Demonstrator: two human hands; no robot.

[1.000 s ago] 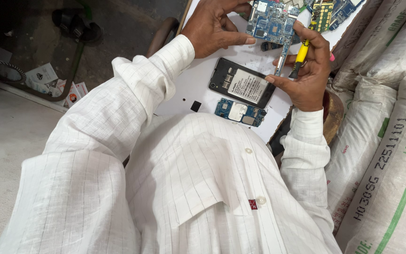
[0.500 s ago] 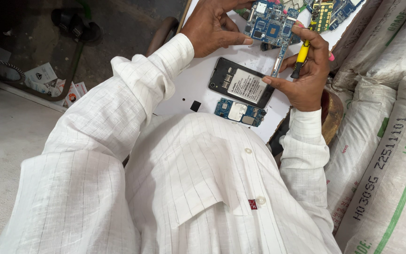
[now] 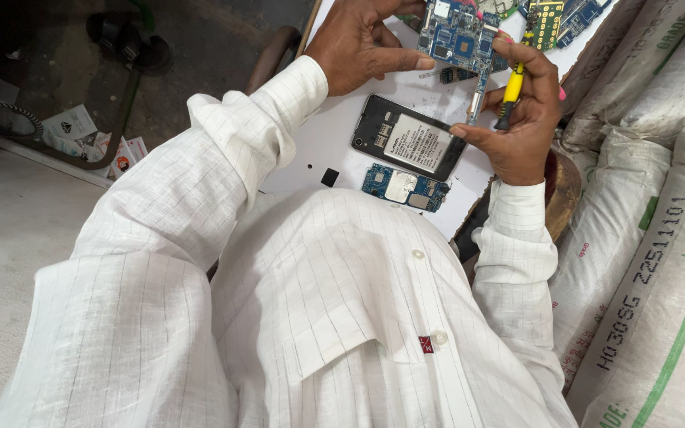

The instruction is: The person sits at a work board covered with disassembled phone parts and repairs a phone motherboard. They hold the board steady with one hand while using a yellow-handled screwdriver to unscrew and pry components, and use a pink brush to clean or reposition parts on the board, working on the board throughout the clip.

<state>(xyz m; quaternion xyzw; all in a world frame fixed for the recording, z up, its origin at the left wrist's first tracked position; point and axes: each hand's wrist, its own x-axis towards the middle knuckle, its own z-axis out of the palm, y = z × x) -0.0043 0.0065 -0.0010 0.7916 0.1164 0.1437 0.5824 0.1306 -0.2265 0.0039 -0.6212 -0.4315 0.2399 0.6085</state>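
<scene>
Board: blue circuit board (image 3: pixel 460 36), raised above the white tabletop (image 3: pixel 334 135), sits a touch higher than a second ago, so I judge work continues.
Axis: long side runs top-to-bottom, lower end toward me.
Left hand (image 3: pixel 358 43): closed, pinching the board's left edge.
Right hand (image 3: pixel 517 119): curled round a yellow screwdriver (image 3: pixel 510 93), fingertips steadying a thin metal strip below the board.
Beneath: opened black phone (image 3: pixel 407 147).

At twelve o'clock the frame's edge cut off the blue circuit board (image 3: pixel 460 36) and the left hand (image 3: pixel 362 43). The right hand's (image 3: pixel 517 119) grip hid most of the yellow-handled tool (image 3: pixel 510 89), possibly a screwdriver.
</scene>
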